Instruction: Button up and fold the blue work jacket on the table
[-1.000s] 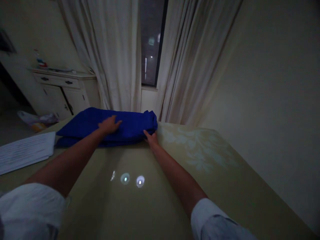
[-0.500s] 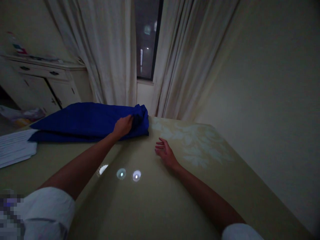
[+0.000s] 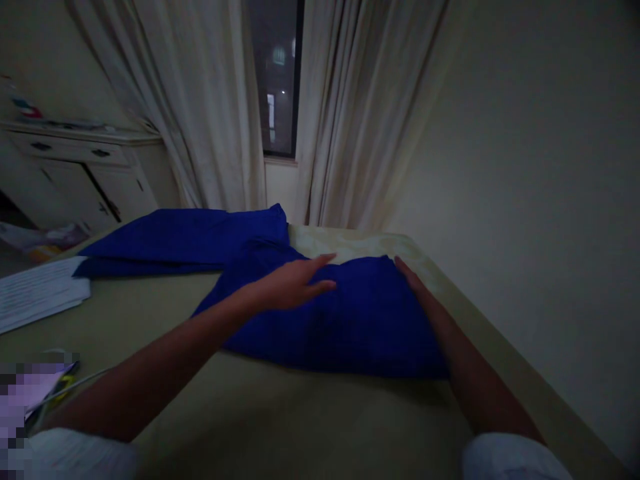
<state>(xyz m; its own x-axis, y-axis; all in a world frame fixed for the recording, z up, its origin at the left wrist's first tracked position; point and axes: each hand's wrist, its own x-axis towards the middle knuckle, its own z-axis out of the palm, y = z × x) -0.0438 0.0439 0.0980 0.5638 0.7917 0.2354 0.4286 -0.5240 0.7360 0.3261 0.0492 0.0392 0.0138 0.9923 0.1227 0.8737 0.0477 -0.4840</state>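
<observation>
1. Half a second ago the left hand [image 3: 293,288] clutched the right end of the folded blue cloth [image 3: 350,327] at the far side of the desk [image 3: 280,420]. Now its grip is released, and it lies flat with the fingers stretched out on a part of the cloth that spreads toward the person.
2. The right hand [image 3: 417,287] lay bare on the desk then, apart from the cloth. Now it rests along the right edge of the spread part, fingers straight, grasping nothing.
3. The cloth's other part is folded along the far-left side of the desk, as before.
4. A stack of white papers [image 3: 40,300] lies left of the cloth.
5. Beyond the desk hang pale curtains [image 3: 215,120] around a dark window [image 3: 275,80].
</observation>
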